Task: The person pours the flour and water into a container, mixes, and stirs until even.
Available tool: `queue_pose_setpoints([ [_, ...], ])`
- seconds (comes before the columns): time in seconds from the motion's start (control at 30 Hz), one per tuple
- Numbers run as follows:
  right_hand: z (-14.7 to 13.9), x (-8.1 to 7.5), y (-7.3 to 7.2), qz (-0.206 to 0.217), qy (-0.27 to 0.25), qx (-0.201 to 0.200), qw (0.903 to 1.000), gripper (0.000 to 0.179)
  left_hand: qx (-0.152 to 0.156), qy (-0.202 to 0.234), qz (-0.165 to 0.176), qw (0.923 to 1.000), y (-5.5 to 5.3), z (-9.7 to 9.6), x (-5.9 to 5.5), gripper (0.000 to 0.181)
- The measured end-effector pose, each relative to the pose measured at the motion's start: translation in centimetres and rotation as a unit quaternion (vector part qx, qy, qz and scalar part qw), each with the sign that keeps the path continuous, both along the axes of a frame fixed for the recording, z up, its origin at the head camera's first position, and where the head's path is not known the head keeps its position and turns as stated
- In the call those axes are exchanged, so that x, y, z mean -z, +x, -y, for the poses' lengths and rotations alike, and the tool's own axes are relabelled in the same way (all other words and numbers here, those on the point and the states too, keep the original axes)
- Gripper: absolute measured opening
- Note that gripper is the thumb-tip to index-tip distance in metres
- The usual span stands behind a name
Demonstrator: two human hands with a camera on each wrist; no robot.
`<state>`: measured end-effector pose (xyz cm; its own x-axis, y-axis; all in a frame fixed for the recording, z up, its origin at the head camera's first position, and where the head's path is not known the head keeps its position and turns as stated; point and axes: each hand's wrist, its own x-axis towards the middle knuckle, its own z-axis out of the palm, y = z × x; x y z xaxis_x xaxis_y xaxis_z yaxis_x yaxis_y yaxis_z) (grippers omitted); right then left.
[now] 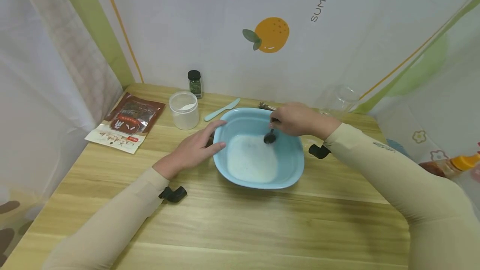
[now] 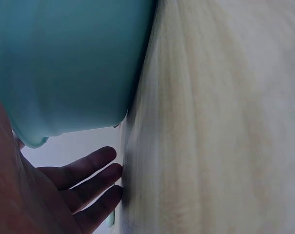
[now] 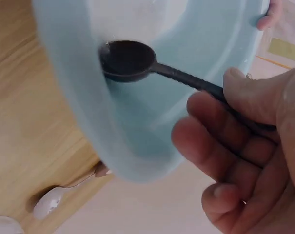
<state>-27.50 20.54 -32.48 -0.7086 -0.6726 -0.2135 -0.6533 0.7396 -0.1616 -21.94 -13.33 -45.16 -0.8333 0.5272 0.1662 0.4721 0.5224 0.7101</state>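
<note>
A light blue basin (image 1: 258, 183) stands on the wooden table with milky white liquid (image 1: 252, 163) in its bottom. My right hand (image 1: 296, 119) reaches over the far right rim and pinches the handle of a black spoon (image 3: 127, 61) between thumb and fingers. The spoon's bowl is inside the basin, near the liquid's edge. At the basin's left side my left hand (image 1: 193, 149) holds the rim, thumb and index finger over it. Its other three fingers (image 2: 91, 185) extend below the rim, apart from the basin wall in the left wrist view.
Left of the basin are a brown packet (image 1: 127, 122), a clear jar (image 1: 184, 116) of white powder, a green-filled spice bottle (image 1: 194, 84) and a pale blue spreader (image 1: 222, 109). A metal spoon (image 3: 52, 200) lies behind the basin. Clear glassware (image 1: 339, 101) stands back right.
</note>
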Motion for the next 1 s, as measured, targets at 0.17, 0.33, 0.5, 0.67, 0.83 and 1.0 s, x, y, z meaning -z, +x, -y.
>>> queue_pose_setpoints([
  [0.17, 0.2, -0.3, 0.4, 0.018, 0.042, 0.011, 0.9989, 0.020, 0.004, 0.001, 0.000, 1.0000, 0.0, -0.1, 0.0, 0.069],
  [0.33, 1.4, -0.6, 1.4, 0.135, 0.070, -0.013, 0.9882, 0.026, 0.006, 0.004, -0.003, 1.0000, -0.1, 0.0, -0.1, 0.069],
  [0.5, 2.9, 0.2, 2.3, 0.220, 0.015, -0.062, 0.9735, 0.024, 0.002, 0.003, 0.000, 1.0000, 0.0, 0.0, 0.0, 0.069],
  [0.67, 3.8, 1.2, 2.2, 0.221, -0.060, -0.058, 0.9717, 0.023, 0.006, 0.008, 0.004, 0.9999, 0.0, 0.0, 0.0, 0.070],
  [0.83, 4.1, 1.8, 1.7, 0.156, -0.093, -0.003, 0.9833, 0.025, 0.010, 0.013, 0.007, 0.9998, 0.0, 0.0, 0.1, 0.069],
  [1.0, 3.8, 1.8, 1.4, 0.068, -0.095, 0.089, 0.9892, 0.027, 0.009, 0.013, 0.005, 0.9999, 0.0, 0.0, 0.1, 0.069],
])
